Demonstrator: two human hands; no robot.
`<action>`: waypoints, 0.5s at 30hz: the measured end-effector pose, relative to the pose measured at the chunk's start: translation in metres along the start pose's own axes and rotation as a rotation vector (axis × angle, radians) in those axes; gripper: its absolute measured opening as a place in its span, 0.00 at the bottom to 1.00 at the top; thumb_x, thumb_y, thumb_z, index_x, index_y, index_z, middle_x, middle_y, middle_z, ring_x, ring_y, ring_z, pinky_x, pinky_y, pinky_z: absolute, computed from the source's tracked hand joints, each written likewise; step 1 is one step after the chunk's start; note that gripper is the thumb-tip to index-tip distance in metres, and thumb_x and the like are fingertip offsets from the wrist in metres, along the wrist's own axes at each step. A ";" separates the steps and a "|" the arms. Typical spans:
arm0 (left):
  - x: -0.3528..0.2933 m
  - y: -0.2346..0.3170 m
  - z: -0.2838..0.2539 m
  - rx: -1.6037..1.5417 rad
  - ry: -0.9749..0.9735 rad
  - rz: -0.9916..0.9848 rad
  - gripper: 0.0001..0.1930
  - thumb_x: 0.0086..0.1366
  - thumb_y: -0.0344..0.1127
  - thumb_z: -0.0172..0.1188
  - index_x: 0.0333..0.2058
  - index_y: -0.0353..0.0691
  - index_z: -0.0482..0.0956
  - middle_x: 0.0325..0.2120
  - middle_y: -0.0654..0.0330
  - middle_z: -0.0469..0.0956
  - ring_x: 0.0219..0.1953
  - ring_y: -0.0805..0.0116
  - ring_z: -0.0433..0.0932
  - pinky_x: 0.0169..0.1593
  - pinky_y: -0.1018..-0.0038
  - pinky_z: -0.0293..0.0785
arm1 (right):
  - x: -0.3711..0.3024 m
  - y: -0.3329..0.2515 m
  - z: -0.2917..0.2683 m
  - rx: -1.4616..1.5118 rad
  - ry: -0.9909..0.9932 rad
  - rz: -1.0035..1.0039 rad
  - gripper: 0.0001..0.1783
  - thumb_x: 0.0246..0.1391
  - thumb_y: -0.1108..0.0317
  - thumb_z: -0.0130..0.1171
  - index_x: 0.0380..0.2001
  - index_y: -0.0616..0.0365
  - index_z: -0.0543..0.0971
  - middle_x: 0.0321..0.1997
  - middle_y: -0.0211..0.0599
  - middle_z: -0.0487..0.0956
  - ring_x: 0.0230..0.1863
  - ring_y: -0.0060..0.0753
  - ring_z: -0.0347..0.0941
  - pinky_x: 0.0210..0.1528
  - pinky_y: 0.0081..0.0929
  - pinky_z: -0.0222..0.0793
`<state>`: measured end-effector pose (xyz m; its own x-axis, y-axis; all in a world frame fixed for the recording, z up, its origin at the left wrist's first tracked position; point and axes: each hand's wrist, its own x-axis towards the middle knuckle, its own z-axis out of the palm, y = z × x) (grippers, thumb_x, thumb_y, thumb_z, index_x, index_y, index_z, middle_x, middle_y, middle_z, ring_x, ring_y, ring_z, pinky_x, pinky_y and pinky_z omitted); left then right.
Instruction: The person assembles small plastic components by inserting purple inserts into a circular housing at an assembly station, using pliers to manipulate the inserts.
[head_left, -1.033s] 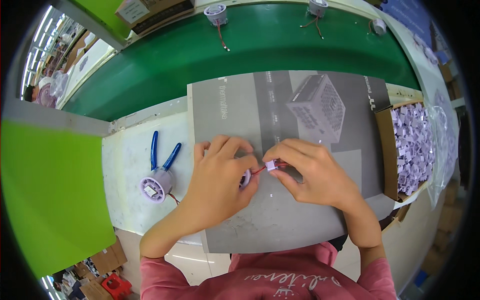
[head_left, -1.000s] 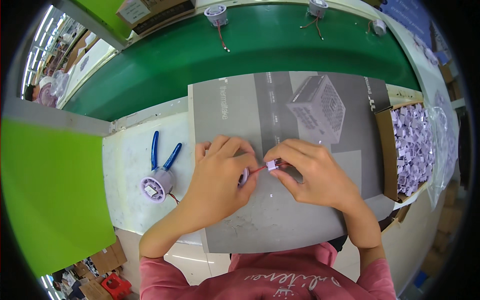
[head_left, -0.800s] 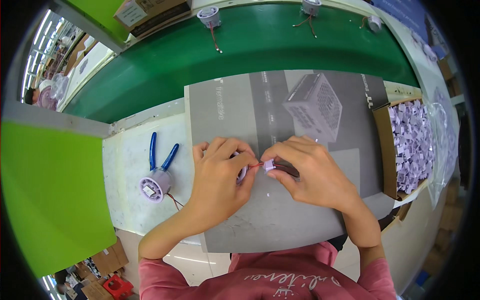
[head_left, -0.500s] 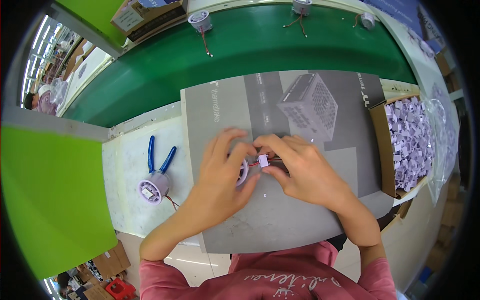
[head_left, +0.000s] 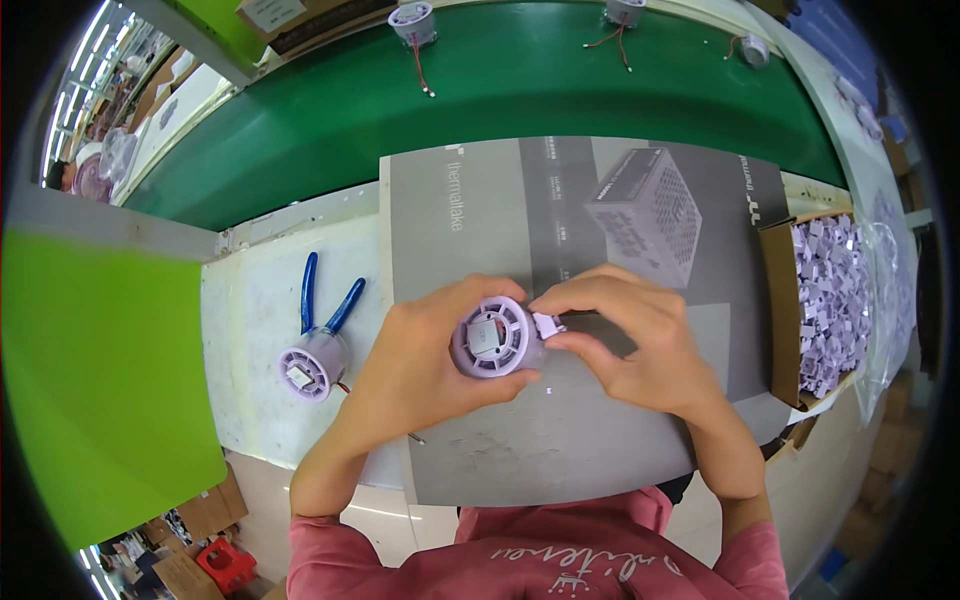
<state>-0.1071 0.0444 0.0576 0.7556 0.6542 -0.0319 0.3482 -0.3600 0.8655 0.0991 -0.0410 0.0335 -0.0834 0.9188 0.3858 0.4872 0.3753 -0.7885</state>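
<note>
In the head view, the left hand point(head_left: 415, 350) wraps its thumb and fingers around a round lilac housing point(head_left: 487, 337) at the centre of the frame, its spoked face turned up toward the camera; the curled grip probably steadies the round body and leaves that face uncovered. The right hand point(head_left: 645, 350), just to the right, pinches a small lilac clip point(head_left: 547, 326) between thumb and fingertip, a hold that seems suited to so small a part. The clip sits beside the housing's rim; whether they touch, I cannot tell.

Below both hands a grey printed sheet point(head_left: 560, 440) covers much of the counter point(head_left: 240, 310), perhaps as a work mat. At right, an open carton point(head_left: 783, 310) of similar pieces point(head_left: 830, 300) stands within easy reach, presumably for that reason. At left, a second housing point(head_left: 312, 367) lies tilted, blue tool handles point(head_left: 309, 290) jutting up behind it; the tool's head is hidden.
</note>
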 end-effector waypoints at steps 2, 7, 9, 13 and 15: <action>0.000 0.000 -0.001 -0.090 0.005 -0.022 0.28 0.46 0.34 0.78 0.46 0.38 0.78 0.36 0.56 0.82 0.37 0.63 0.84 0.41 0.72 0.80 | 0.001 -0.002 0.000 0.069 0.088 0.017 0.15 0.43 0.79 0.71 0.38 0.61 0.83 0.36 0.39 0.84 0.37 0.40 0.80 0.38 0.32 0.77; -0.001 -0.001 -0.002 -0.243 -0.001 -0.054 0.29 0.45 0.35 0.79 0.47 0.37 0.79 0.36 0.59 0.83 0.38 0.72 0.83 0.40 0.76 0.82 | 0.001 -0.008 -0.003 0.019 0.119 -0.023 0.13 0.41 0.80 0.71 0.35 0.62 0.85 0.38 0.41 0.85 0.37 0.40 0.81 0.37 0.29 0.79; -0.003 -0.001 0.001 -0.330 0.029 -0.065 0.30 0.44 0.35 0.80 0.47 0.37 0.79 0.37 0.58 0.83 0.38 0.72 0.84 0.38 0.76 0.82 | 0.002 -0.013 -0.002 -0.015 0.112 -0.036 0.13 0.41 0.81 0.71 0.35 0.63 0.85 0.38 0.42 0.85 0.36 0.41 0.82 0.35 0.29 0.79; -0.003 0.004 0.004 -0.291 0.089 -0.047 0.32 0.42 0.31 0.80 0.48 0.35 0.79 0.43 0.59 0.83 0.45 0.72 0.82 0.44 0.75 0.82 | 0.001 -0.022 0.002 -0.185 0.192 -0.113 0.14 0.38 0.82 0.70 0.33 0.63 0.85 0.38 0.42 0.85 0.36 0.39 0.81 0.33 0.26 0.79; -0.004 0.005 0.005 -0.203 0.130 0.035 0.32 0.40 0.31 0.81 0.47 0.35 0.80 0.43 0.58 0.83 0.45 0.72 0.82 0.43 0.74 0.83 | 0.000 -0.024 0.002 -0.229 0.222 -0.131 0.14 0.37 0.83 0.69 0.32 0.63 0.85 0.38 0.42 0.85 0.36 0.39 0.81 0.32 0.26 0.79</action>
<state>-0.1056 0.0367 0.0601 0.6830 0.7285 0.0531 0.1946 -0.2514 0.9481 0.0855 -0.0494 0.0514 0.0208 0.8062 0.5912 0.6696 0.4279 -0.6070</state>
